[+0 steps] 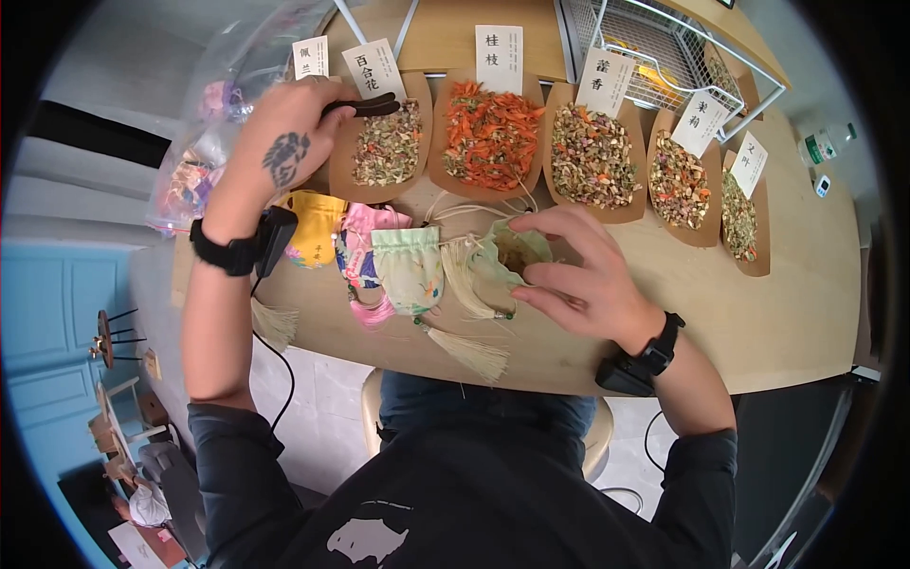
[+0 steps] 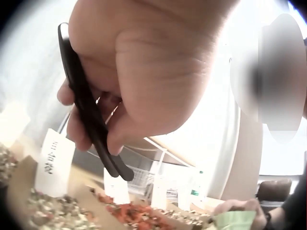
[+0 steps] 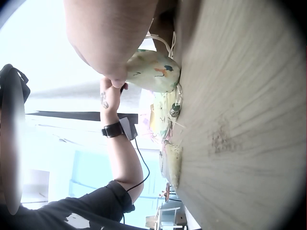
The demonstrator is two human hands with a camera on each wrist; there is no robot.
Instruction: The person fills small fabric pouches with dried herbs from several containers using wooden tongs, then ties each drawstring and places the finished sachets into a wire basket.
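My left hand (image 1: 289, 142) grips dark tongs (image 1: 377, 106), whose tips reach over a paper tray (image 1: 345, 178) of pale dried flower mix at the back left. In the left wrist view, the tongs' two tips (image 2: 122, 171) lie close together with nothing visible between them. With thumb and fingers, my right hand (image 1: 592, 275) pinches the rim of a pale green pouch (image 1: 488, 248), its mouth spread and some brownish filling showing inside. Beside it lies a second green pouch (image 1: 408, 275) with a gathered top. Cream tassels (image 1: 466, 351) hang toward the table's front edge.
Pink and yellow pouches (image 1: 315, 228) lie left of the green ones. More paper trays hold orange dried pieces (image 1: 488, 137) and mixed herbs (image 1: 592, 156), with upright labels behind. A white wire rack (image 1: 654, 81) stands at the back; a plastic bag (image 1: 194, 171) is at left.
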